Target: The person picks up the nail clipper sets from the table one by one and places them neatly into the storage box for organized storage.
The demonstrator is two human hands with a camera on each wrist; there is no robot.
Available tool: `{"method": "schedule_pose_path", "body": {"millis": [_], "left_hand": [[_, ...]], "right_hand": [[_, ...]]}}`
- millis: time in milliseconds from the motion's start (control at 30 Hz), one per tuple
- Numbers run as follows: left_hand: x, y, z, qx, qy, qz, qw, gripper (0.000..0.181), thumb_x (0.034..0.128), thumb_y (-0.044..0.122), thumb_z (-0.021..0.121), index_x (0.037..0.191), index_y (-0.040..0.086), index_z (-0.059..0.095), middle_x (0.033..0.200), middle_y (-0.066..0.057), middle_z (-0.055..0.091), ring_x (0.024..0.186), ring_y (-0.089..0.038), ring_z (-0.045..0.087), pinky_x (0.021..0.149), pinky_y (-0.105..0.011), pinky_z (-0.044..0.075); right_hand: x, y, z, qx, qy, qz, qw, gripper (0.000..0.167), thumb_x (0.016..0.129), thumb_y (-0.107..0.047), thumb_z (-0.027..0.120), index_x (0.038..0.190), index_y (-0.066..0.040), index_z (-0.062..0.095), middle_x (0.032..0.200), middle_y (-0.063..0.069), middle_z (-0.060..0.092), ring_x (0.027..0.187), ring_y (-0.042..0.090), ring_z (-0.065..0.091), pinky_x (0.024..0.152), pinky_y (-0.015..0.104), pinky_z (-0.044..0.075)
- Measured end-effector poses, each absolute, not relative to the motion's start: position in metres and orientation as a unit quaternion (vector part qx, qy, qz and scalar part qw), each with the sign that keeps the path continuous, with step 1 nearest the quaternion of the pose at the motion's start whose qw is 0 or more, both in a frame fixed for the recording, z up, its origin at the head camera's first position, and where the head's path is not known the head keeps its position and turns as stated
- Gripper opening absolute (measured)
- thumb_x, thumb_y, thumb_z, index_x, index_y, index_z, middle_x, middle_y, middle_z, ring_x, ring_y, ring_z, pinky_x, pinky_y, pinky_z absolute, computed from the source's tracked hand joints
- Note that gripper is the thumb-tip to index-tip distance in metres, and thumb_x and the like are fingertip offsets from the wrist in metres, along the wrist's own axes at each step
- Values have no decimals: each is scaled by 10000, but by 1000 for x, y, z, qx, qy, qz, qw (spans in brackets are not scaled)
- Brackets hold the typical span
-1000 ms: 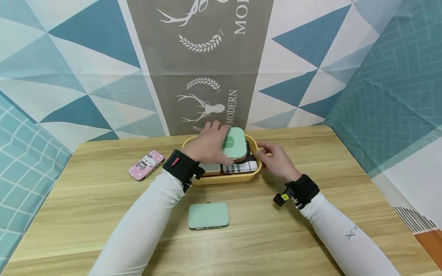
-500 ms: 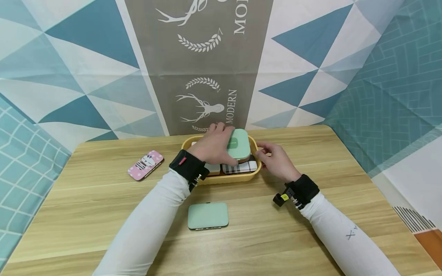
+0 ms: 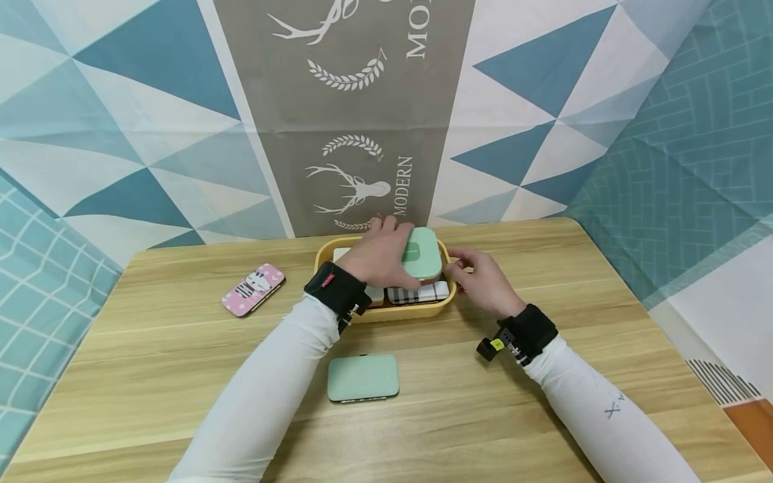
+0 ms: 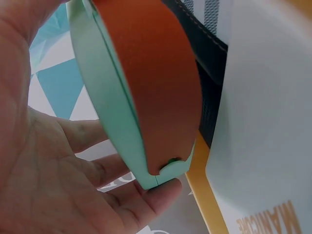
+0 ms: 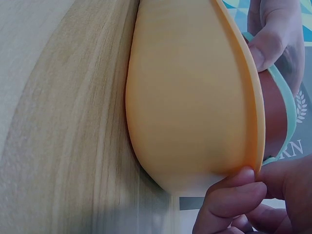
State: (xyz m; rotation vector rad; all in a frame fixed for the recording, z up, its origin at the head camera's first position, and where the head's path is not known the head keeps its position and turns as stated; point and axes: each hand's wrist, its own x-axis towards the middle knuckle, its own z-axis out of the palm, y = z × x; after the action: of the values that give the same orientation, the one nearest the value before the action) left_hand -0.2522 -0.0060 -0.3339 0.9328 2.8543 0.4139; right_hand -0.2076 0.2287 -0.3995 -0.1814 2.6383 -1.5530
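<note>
From my station, through the left wrist view, I am seeing the left hand (image 4: 56, 168) gripping a mint-green case (image 4: 107, 97), one fingertip (image 4: 166, 192) touching its lower corner. A wide rust-brown band (image 4: 158, 87) is covering the case's side. Beside it, a white box (image 4: 263, 107) is showing tan lettering (image 4: 270, 222). Between them I am making out stitched dark material (image 4: 207, 48) and a yellow strip (image 4: 204, 190). Behind, a blue-and-white backdrop (image 4: 59, 90) is showing.

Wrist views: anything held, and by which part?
Left hand grips the green-and-brown box by opposite sides; right hand pinches the yellow basket by its rim.
</note>
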Motion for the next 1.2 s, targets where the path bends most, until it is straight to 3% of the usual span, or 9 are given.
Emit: {"method": "schedule_pose_path", "body": {"millis": [267,567,1200], "left_hand": [[-254,-3,-339,305,941,131,59,1059,738,475,873,1584,36,410,1421,-172,463,1396,-426,356,1187,-490,352],[-252,-1,-339,313,939,130,63,1075,731,481,875,1582,20,408,1348,-145,472,1205,-334,404,1028,-420,432],[-250,3,-341,309,941,110,87,1096,780,571,888,1590,27,388,1334,-134,466,1199,-307,391,1037,-388,427]], "right_hand": [[-207,230,-400,-69,859,-506,33,460,1097,-124,573,1532,16,524,1067,179,600,785,266,629,683,410,605],[-207,230,-400,-67,858,-507,33,452,1096,-115,560,1531,4,532,1065,168,599,784,255,626,677,398,604],[-207,230,-401,-71,860,-505,27,450,1095,-128,555,1528,-7,542,1045,165,598,754,273,633,659,390,597]]}}
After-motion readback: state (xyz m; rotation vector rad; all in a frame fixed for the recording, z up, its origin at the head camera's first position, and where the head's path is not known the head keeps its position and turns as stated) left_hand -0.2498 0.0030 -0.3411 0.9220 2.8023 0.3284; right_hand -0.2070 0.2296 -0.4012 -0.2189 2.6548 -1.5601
